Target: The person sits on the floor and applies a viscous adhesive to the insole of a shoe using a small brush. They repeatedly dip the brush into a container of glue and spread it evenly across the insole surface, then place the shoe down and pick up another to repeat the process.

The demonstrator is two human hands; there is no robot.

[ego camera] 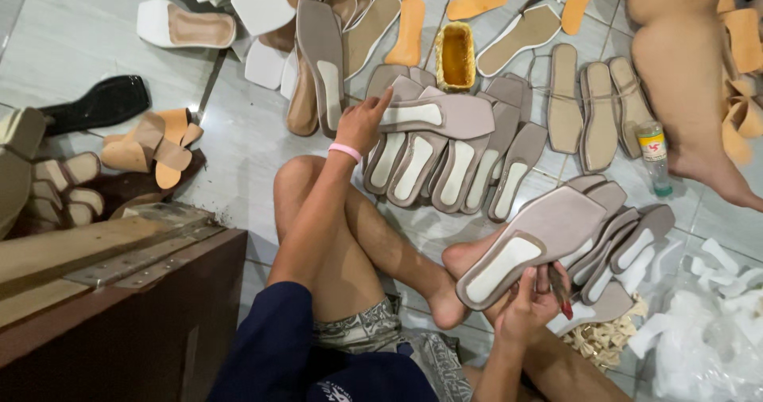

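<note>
Grey flat shoe sole with a pale centre patch [534, 241] lies slanted across the right hand [528, 302], which grips its heel end, toe pointing up-right, while the left hand [359, 124], well apart, pinches another grey sole [441, 114] lying sideways on the row.

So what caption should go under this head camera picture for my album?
Sitting on a tiled floor, left hand places a grey sole on a row while right hand holds another sole.

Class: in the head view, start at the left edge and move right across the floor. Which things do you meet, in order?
Black sole → tan block-heel sandals → left hand → yellow glue tub → right hand → small bottle → white scraps.
</note>
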